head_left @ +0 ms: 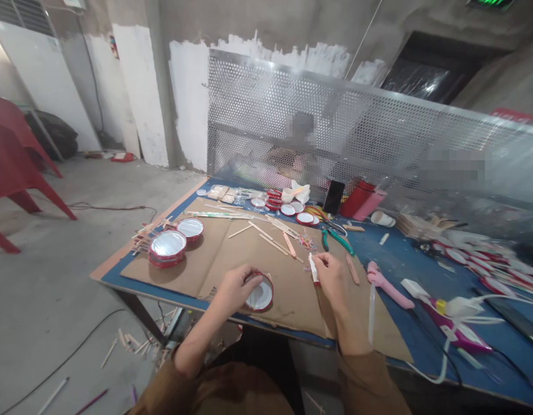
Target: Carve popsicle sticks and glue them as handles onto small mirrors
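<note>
My left hand grips the upper left edge of a small round piece with a red rim and a whitish face, near the front edge of the cardboard. Thumb and fingers of my right hand are pinched at a slim white tube with a red lower end. That tube is upright or slightly tilted over the cardboard; whether it touches the board I cannot tell. Between and beyond the hands lie loose wooden sticks and a small pile of thin coloured bits.
More red-rimmed rounds stand at the left. Green-handled pliers lie behind my right hand. Rightward are a pink glue gun and a power strip with cables. A phone and a red bottle stand by the perforated metal panel.
</note>
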The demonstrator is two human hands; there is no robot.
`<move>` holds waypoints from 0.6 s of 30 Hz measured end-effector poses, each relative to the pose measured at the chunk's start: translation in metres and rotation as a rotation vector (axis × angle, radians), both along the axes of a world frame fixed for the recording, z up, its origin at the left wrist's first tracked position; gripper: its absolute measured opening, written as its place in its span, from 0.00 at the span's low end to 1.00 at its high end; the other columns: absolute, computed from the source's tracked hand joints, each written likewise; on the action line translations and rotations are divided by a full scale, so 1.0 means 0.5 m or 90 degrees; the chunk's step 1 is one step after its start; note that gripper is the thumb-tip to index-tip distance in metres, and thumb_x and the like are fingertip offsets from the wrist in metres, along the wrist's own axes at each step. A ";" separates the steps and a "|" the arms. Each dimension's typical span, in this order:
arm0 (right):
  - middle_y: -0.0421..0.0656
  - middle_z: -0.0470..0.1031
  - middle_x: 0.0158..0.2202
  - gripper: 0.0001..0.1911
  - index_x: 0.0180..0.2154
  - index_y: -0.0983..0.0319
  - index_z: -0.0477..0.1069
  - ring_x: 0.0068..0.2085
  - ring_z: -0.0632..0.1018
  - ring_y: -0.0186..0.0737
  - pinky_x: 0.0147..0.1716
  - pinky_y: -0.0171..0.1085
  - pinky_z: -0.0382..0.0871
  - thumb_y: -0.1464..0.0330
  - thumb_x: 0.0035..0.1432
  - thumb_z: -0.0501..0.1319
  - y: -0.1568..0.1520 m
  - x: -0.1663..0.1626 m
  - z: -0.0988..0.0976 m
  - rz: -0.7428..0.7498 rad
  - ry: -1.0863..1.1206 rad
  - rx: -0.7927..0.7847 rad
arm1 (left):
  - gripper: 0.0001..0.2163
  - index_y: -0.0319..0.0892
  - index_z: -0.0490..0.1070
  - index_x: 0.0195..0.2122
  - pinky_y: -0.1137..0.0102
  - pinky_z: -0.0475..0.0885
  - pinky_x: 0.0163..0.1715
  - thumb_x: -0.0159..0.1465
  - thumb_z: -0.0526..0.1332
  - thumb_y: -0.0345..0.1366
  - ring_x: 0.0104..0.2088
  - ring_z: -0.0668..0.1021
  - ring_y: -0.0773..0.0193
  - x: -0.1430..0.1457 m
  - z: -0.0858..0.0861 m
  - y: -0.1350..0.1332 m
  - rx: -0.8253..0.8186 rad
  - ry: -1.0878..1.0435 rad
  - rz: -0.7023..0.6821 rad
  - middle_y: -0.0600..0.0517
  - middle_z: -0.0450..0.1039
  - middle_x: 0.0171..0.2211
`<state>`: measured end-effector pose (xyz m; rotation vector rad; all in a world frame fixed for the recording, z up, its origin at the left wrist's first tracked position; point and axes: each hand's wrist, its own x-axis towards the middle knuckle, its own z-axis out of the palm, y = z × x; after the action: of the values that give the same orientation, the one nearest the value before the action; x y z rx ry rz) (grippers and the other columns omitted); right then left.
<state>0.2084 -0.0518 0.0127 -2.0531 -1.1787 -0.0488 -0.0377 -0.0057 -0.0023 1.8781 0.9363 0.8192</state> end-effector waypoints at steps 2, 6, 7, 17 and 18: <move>0.44 0.74 0.25 0.14 0.28 0.60 0.71 0.28 0.72 0.41 0.27 0.35 0.59 0.59 0.51 0.53 0.003 0.002 -0.001 -0.009 0.013 -0.008 | 0.09 0.41 0.74 0.34 0.74 0.66 0.31 0.58 0.56 0.38 0.31 0.76 0.64 0.001 -0.002 0.000 0.001 0.000 0.003 0.51 0.77 0.30; 0.42 0.74 0.24 0.14 0.27 0.60 0.70 0.28 0.72 0.40 0.27 0.35 0.59 0.59 0.53 0.52 0.011 -0.016 0.021 0.029 0.032 -0.015 | 0.09 0.41 0.73 0.34 0.73 0.66 0.31 0.59 0.55 0.37 0.30 0.75 0.65 0.000 -0.005 0.004 -0.005 -0.006 -0.003 0.51 0.76 0.30; 0.41 0.73 0.24 0.14 0.27 0.60 0.70 0.28 0.72 0.39 0.28 0.35 0.60 0.59 0.53 0.52 0.011 -0.028 0.029 0.071 0.041 -0.032 | 0.09 0.41 0.73 0.34 0.73 0.66 0.31 0.59 0.55 0.37 0.31 0.75 0.65 0.000 -0.006 0.005 -0.011 -0.011 -0.003 0.51 0.76 0.30; 0.42 0.74 0.32 0.06 0.29 0.61 0.71 0.35 0.73 0.36 0.33 0.32 0.60 0.73 0.54 0.56 0.012 -0.100 0.044 0.334 -0.246 -0.323 | 0.14 0.38 0.69 0.35 0.75 0.66 0.25 0.58 0.55 0.44 0.26 0.72 0.68 -0.007 -0.009 0.006 -0.168 -0.180 0.028 0.52 0.73 0.27; 0.43 0.75 0.33 0.06 0.31 0.60 0.71 0.35 0.74 0.37 0.32 0.32 0.60 0.72 0.54 0.56 0.024 -0.085 0.052 0.263 -0.295 -0.327 | 0.14 0.38 0.70 0.34 0.75 0.66 0.26 0.58 0.56 0.44 0.26 0.72 0.68 -0.007 -0.011 0.006 -0.160 -0.174 0.025 0.52 0.73 0.27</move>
<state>0.1657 -0.0397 0.0387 -2.2463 -2.0623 -0.0230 -0.0410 -0.0026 -0.0080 1.4933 0.8627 0.9105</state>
